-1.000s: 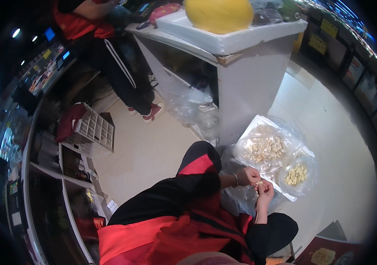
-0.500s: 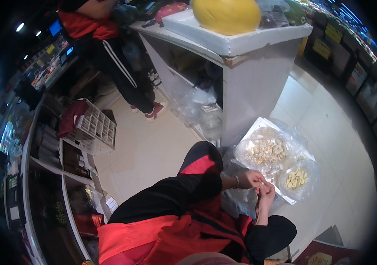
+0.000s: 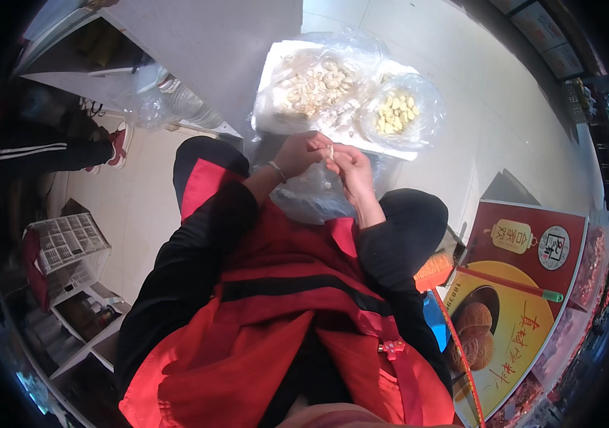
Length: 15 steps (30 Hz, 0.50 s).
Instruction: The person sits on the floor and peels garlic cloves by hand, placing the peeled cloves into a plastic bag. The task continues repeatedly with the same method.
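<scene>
My left hand (image 3: pixel 303 150) and my right hand (image 3: pixel 350 168) meet above my lap, both pinched on a small pale piece (image 3: pixel 331 153), apparently a garlic clove. Just beyond them, on a white foam board (image 3: pixel 276 57), lie a clear bag of whitish cloves or peelings (image 3: pixel 317 89) and another bag of peeled yellowish cloves (image 3: pixel 396 113). Loose plastic bagging (image 3: pixel 304 192) hangs below my hands between my knees.
A white cabinet (image 3: pixel 208 50) rises at upper left. A person's leg and red shoe (image 3: pixel 118 146) are at left, above a white plastic crate (image 3: pixel 65 250). At right lie a red-and-yellow printed board (image 3: pixel 511 235) and an orange broom (image 3: pixel 434 269). Pale tiled floor surrounds the board.
The view has swung down and right, so the board and my hands appear higher and the other person mostly slips out at left. My hands still pinch the small piece together.
</scene>
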### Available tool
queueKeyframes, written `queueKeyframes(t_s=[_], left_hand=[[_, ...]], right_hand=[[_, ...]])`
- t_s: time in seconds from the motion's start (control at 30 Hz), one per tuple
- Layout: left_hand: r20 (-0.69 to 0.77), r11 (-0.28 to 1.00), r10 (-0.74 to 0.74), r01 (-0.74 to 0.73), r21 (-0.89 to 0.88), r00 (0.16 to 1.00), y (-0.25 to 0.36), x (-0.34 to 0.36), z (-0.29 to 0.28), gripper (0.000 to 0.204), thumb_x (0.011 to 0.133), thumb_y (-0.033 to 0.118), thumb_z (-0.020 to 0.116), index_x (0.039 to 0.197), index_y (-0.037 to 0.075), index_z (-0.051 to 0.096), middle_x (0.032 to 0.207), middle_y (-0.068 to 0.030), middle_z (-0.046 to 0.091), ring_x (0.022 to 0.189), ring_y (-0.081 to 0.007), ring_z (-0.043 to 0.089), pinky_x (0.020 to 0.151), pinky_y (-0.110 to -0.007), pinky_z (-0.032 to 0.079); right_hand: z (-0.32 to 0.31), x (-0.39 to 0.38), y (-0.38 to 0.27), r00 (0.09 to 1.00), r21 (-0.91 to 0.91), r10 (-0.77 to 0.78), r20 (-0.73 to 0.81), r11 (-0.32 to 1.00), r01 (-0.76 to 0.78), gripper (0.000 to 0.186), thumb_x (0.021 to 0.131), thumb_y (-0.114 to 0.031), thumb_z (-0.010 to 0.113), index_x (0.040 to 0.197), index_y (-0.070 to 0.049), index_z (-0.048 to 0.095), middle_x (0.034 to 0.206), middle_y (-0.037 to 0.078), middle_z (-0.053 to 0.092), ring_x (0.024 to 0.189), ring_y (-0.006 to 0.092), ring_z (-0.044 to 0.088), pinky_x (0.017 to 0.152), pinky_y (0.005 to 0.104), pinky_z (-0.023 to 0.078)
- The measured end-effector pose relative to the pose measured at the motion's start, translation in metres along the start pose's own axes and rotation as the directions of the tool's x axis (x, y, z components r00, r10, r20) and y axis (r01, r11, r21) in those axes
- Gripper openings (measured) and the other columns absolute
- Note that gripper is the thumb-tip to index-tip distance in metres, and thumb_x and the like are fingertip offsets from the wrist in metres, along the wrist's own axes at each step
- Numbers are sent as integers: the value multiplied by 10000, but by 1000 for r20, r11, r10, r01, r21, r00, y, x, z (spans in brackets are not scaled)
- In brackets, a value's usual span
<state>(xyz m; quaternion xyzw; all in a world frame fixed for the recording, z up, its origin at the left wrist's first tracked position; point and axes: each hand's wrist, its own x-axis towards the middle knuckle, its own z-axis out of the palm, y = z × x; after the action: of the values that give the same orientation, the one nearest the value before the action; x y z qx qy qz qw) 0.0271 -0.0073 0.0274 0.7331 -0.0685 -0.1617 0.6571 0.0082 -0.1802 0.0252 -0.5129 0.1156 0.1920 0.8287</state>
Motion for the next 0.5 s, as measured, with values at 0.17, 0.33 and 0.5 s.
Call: queueKeyframes(t_s=[0.17,0.33,0.5], left_hand=[[-14,999,40,-40,-2,999,7,-1,1,168,848,90,643,987,-3,641,832,-59,692,743,-83,641,682,-232,503],[-12,997,78,-78,-9,997,3,1,0,178,862,113,661,998,0,645,811,-17,681,728,-54,612,675,-209,486],[-2,988,96,-96,-122,995,-1,1,1,143,850,96,674,957,5,650,796,-16,673,720,-48,599,658,-206,479]], right_hand=[[1,1,-3,998,-96,-58,12,994,59,211,899,-20,581,1098,51,585,978,131,672,825,145,644,745,234,531],[1,2,0,991,-120,-128,35,984,131,217,881,-5,605,1091,48,588,956,126,678,832,148,647,753,249,529],[0,5,6,974,-165,-216,68,960,225,189,854,32,627,1040,40,593,916,108,686,825,136,652,727,247,527]])
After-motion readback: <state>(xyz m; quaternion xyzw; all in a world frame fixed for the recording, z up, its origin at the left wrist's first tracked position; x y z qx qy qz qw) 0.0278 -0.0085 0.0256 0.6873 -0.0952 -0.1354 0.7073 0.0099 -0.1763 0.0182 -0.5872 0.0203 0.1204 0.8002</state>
